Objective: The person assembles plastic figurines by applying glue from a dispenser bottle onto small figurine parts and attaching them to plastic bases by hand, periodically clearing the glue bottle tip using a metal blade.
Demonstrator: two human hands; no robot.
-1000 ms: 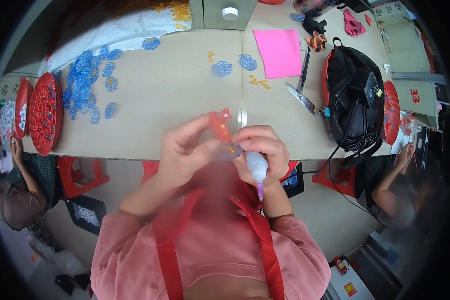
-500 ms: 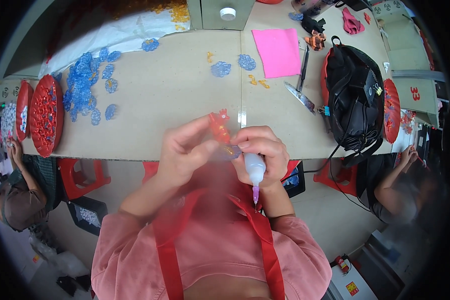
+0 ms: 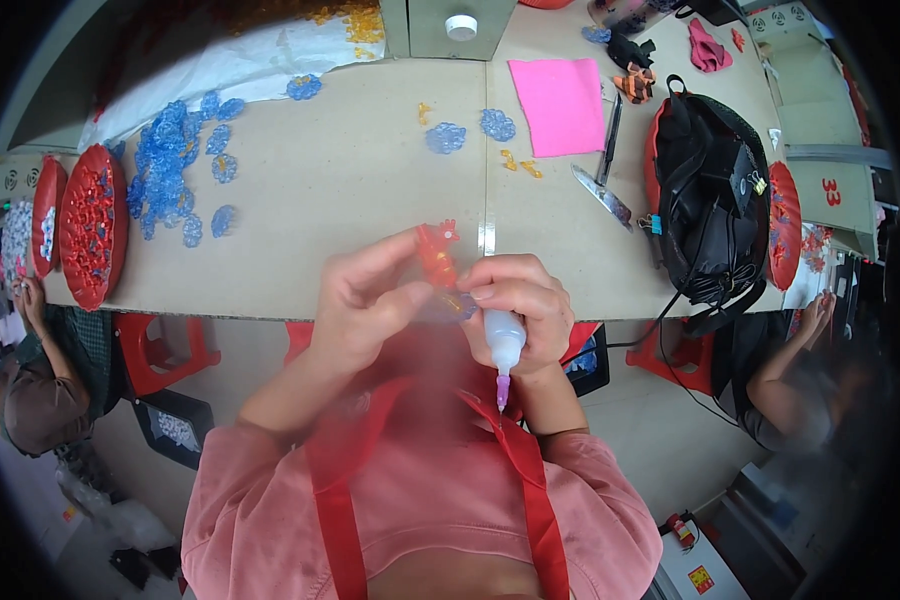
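Pinches red figure (image 3: pixel 437 257) in left hand (image 3: pixel 363 303) at near edge of table (image 3: pixel 340 165) — clasps white bottle (image 3: pixel 506 338) in curled right hand (image 3: pixel 530 308)

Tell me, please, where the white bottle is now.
In the head view, the white bottle is in the person's right hand, below and right of the red piece, its purple tip toward a red strap.

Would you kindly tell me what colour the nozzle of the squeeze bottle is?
The nozzle is pinkish purple; it shows in the head view.
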